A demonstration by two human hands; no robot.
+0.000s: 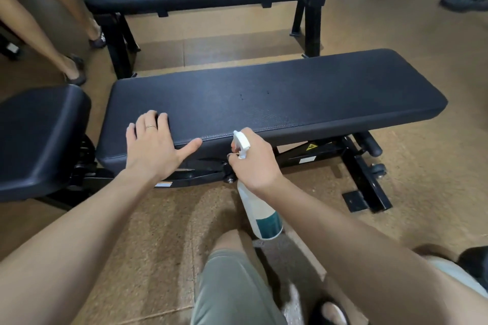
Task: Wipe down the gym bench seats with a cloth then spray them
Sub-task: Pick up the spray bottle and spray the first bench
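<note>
Gleaming black padded bench seat (277, 95), faint specks mid-surface.

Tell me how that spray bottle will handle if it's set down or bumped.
The spray bottle looks like rigid plastic, so it should keep its shape in the right hand. It is tall and narrow with a heavy-looking trigger head, so probably tips easily if bumped. How full it is cannot be told, so its weight is uncertain.

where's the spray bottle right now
In the head view, the spray bottle hangs from the right hand, just below the near bench's front edge.
</note>
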